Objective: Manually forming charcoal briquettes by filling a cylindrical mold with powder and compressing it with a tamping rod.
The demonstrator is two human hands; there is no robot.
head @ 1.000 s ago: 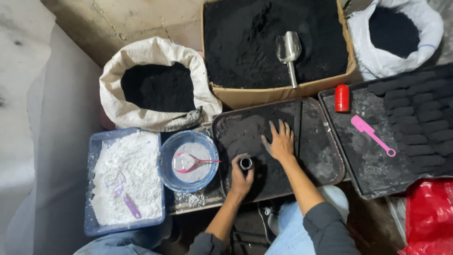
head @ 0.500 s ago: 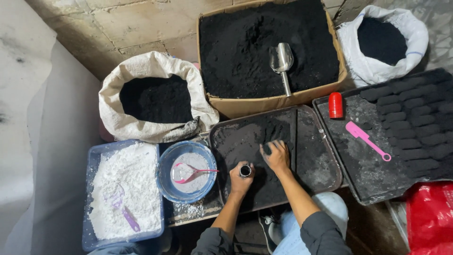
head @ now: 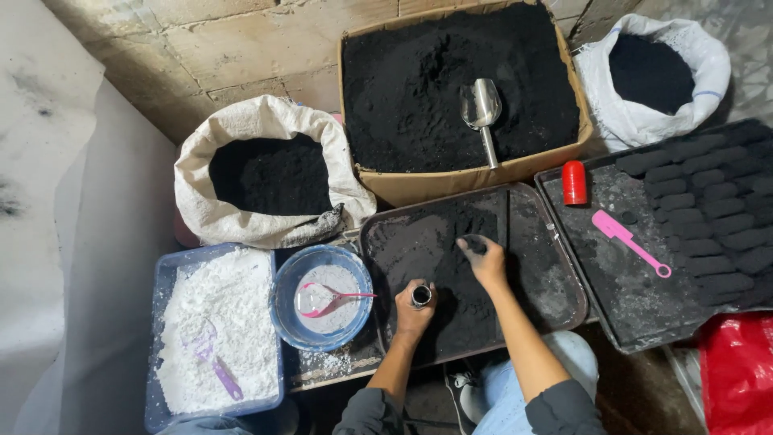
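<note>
A small metal tube [head: 420,296] is held upright in the left hand [head: 414,314] over a dark tray [head: 555,274]; just beside it, black powder [head: 475,244] is pinched by the right hand [head: 485,259].

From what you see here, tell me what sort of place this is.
Likely a small makeshift workshop for pressing charcoal briquettes: sacks and a box of black powder, a tray of dark pressed pieces, a bare concrete floor.

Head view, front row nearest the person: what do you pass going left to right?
Blue tub of white powder → blue bowl with a pink spoon → left hand around a small metal tube → right hand on the dark tray → pink scraper.
</note>
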